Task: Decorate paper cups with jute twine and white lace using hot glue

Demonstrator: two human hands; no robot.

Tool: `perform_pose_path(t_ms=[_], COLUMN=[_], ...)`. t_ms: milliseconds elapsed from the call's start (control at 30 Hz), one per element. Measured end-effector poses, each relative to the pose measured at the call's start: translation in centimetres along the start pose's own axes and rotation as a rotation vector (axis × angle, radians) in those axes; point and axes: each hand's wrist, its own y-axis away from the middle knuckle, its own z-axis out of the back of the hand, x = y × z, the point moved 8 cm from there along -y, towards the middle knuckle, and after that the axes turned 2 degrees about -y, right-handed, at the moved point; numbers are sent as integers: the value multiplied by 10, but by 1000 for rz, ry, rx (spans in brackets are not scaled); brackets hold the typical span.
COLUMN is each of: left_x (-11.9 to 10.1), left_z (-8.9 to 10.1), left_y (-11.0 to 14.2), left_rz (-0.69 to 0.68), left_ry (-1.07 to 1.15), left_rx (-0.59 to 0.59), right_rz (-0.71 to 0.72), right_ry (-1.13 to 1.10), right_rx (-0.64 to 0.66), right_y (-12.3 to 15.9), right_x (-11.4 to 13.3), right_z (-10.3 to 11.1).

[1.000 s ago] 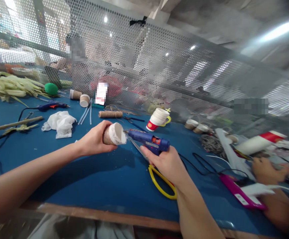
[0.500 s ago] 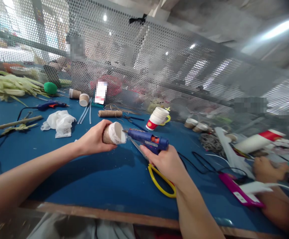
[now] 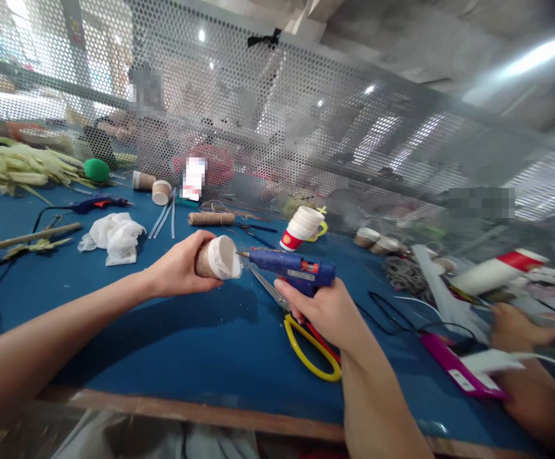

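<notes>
- Left hand [image 3: 175, 268]: I have it wrapped around the cup [image 3: 216, 258], mouth facing right.
- Right hand [image 3: 323, 311]: I grip the glue gun [image 3: 289, 266], nozzle [image 3: 244, 254] aimed left at that mouth; contact unclear.

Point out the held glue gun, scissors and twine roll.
Glue gun [image 3: 282, 262], head view, on its blue body.
Scissors [image 3: 277, 297], head view, on the metal blades.
Twine roll [image 3: 211, 218], head view, on its wound middle.
</notes>
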Motion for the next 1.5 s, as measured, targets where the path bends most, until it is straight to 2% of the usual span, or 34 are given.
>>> perform_pose_path(t_ms=[233,433,767,900,1067,1200,1333,1500], left_x=[-8,-6,-7,-7,-9,-7,-7,-7], left_z=[-1,0,-3,-3,-3,-2,0,7], left_y=[1,0,1,1,2,1,1,-1], left_rz=[-52,-57,-73,-72,-94,-80,-75,-90], left_ry=[18,12,67,65,39,15,-3,-12], left_rx=[59,49,92,87,91,89,76,-7], right_rz=[7,-1,-1,-21,-22,-49,-22,-10], right_ry=[-44,9,-100,-52,-61,-8,-20,-46], right_rx=[60,78,129,208,143,163,130,110], right_y=[-5,-1,-4,-2,-2,-1,0,2], right_x=[0,3,0,0,0,0,2,3], right_z=[0,5,1,-3,2,0,1,0])
